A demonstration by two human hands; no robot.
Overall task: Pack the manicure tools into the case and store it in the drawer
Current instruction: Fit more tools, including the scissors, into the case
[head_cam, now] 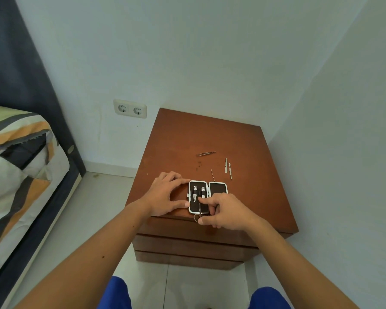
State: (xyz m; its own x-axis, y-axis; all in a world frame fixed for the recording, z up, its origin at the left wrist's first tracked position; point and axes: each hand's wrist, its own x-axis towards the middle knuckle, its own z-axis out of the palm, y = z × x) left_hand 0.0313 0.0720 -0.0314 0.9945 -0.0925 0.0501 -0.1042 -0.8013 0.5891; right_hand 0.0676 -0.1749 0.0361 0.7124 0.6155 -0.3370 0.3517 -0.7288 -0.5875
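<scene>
A small black manicure case with a white rim lies open at the near edge of a brown nightstand. Two nail clippers sit strapped in its left half. My left hand rests flat on the nightstand, with fingertips against the case's left side. My right hand pinches small scissors whose blades lie over the case's left half and whose ring handle hangs past the near edge. Loose on the top lie tweezers, a thin pick and two pale metal tools.
The nightstand stands in a corner between two white walls, with three drawer fronts shut below its top. A bed with a striped cover is at the left. A double wall socket sits beside the nightstand. The floor is tiled.
</scene>
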